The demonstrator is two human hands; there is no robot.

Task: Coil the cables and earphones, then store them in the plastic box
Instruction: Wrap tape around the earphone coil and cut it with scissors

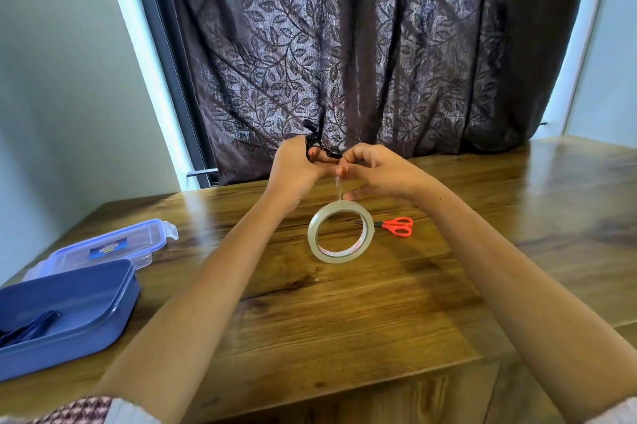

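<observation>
My left hand (296,166) grips a small coil of black cable (315,142) raised above the table. My right hand (375,171) pinches the end of a clear tape strip (338,187) right beside the coil. From that strip a roll of clear tape (340,232) hangs in the air below both hands. At the lower left the blue plastic box (103,306) stands open, with a dark cable (27,328) lying inside it.
The box's clear lid (138,239) lies behind the box at the left. Red-handled scissors (394,226) rest on the wooden table (362,313) to the right of the tape roll. A dark leaf-patterned curtain (362,54) hangs behind the table's far edge.
</observation>
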